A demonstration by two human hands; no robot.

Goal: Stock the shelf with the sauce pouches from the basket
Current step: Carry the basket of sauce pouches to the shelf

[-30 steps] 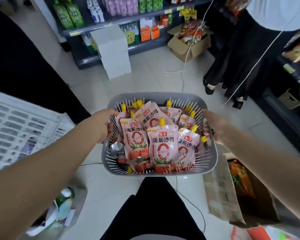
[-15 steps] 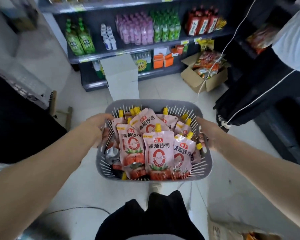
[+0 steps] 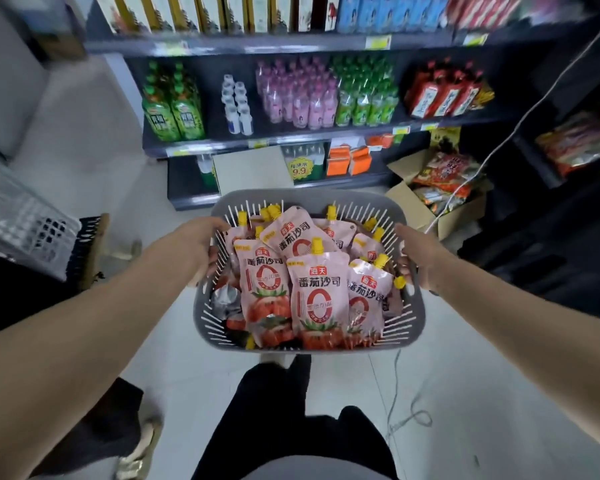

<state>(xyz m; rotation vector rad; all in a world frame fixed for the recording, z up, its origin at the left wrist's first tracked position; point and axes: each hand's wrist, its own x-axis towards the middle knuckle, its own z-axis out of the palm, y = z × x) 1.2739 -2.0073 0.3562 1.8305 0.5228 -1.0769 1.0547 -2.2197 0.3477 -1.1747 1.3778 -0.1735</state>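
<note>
The grey slotted basket [image 3: 305, 199] was held level between both hands: the left hand [image 3: 194, 244] curled round its left rim, the right hand [image 3: 420, 254] clamped on its right rim. Inside the basket, between the two hands, pink tomato sauce pouches [image 3: 319, 299] lay heaped and overlapping. Most had their long axis running from the basket's near rim to its far rim, with the yellow spout caps pointing away from the person. Beyond the basket's far rim stood the shelf [image 3: 291, 138] of drink bottles, and off its far right corner an open cardboard box [image 3: 409, 206] of snack packets.

Grey slatted plastic basket [image 3: 414, 308]; glossy film sauce pouches [image 3: 321, 301]; smooth pale floor tiles [image 3: 465, 393].
</note>
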